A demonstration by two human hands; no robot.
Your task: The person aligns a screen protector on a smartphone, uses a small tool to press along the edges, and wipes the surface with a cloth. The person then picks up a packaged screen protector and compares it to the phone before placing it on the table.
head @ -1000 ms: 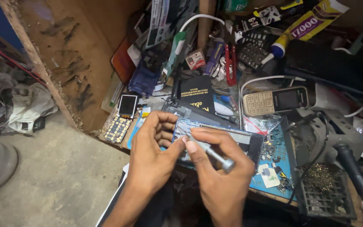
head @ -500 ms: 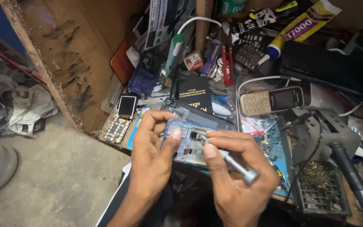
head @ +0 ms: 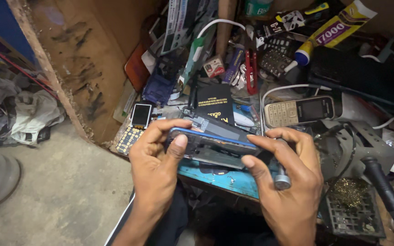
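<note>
**Both hands now close on the phone frame**

Half a second ago the right hand point(head: 288, 182) was poking a screwdriver point(head: 281, 177) at the phone frame point(head: 215, 141); now, in the head view, the tool is tucked along its palm while its fingers grip the frame's right end. The left hand point(head: 156, 159) clamps the left end, thumb on top. The frame sits just above the blue mat point(head: 224, 177), before the cluttered bench, a grey keypad phone point(head: 299, 110) behind.
</note>
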